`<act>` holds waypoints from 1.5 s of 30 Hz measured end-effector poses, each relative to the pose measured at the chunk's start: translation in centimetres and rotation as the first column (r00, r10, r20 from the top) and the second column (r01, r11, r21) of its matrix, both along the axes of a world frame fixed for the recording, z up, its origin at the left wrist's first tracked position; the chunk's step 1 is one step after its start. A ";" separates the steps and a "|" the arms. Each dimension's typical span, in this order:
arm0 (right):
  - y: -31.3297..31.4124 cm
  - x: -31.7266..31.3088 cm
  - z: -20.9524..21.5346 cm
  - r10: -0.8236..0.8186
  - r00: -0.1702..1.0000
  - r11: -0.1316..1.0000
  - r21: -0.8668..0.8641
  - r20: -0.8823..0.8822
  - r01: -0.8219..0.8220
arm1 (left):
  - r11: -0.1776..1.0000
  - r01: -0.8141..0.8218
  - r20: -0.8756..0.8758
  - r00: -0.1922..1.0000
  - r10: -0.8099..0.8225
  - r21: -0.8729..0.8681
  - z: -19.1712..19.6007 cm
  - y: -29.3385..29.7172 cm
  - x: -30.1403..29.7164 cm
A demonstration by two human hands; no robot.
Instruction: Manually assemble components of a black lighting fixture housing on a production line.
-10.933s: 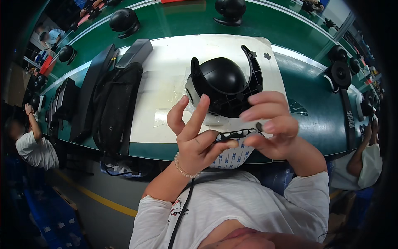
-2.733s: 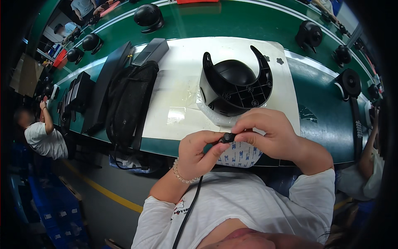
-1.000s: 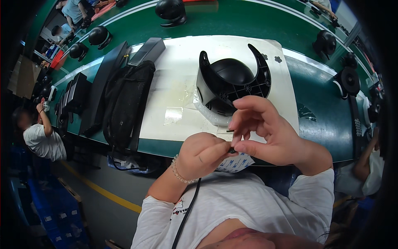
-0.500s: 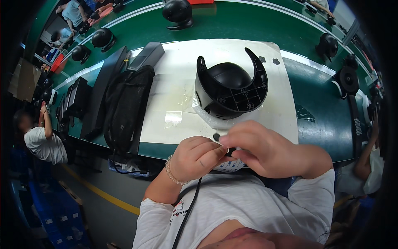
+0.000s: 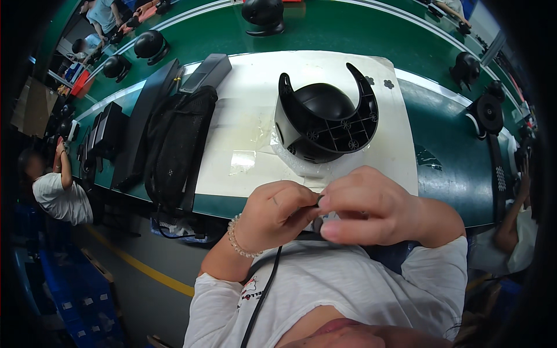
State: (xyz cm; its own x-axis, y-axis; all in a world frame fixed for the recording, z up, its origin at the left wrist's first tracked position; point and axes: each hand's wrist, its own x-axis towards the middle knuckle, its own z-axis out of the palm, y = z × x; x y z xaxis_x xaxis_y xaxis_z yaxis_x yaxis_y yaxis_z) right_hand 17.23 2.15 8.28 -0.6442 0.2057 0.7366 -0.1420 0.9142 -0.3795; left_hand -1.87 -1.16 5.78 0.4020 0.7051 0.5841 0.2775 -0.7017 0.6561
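Just in front of my body, my two hands meet at the fingertips over the table's near edge. My left hand, with a beaded bracelet at its wrist, is closed in a pinch on a small black pad, partly hidden by the fingers. My right hand pinches another small dark pad between its fingers, close to the left fingertips. Beyond them a round black device with a crescent-shaped, ribbed base facing up rests on bubble wrap. Neither hand touches it.
A white board covers the bench. To its left lie a black mesh bag, a grey box and a long black box. Similar black devices stand on the green conveyor. Other people work nearby.
My hands have shifted slightly, and the small pads sit differently between the fingers. A blue-printed sheet below them is now hidden. Devices on the conveyor have moved right.
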 end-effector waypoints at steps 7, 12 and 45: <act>-0.3 0.3 0.3 0.031 1.000 0.977 0.210 0.006 -0.031 | 0.980 0.097 -0.005 0.995 -0.100 -0.173 0.0 0.4 -0.6; 1.6 0.4 0.2 -0.100 0.965 0.994 -0.062 -0.244 0.087 | 0.985 0.056 0.084 0.996 -0.043 -0.163 0.2 0.6 -0.6; 2.4 2.8 0.7 -0.483 0.876 0.876 0.010 -0.021 0.483 | 0.943 -0.252 0.160 0.962 0.221 0.216 -2.3 3.3 2.2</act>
State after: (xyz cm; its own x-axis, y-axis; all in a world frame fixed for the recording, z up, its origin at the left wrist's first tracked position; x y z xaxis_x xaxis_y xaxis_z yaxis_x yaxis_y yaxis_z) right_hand 20.02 4.50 8.97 -0.4550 0.4774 0.7517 0.3121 0.8761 -0.3675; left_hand 0.35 2.17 3.52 0.1486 0.6085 0.7795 0.3763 -0.7637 0.5245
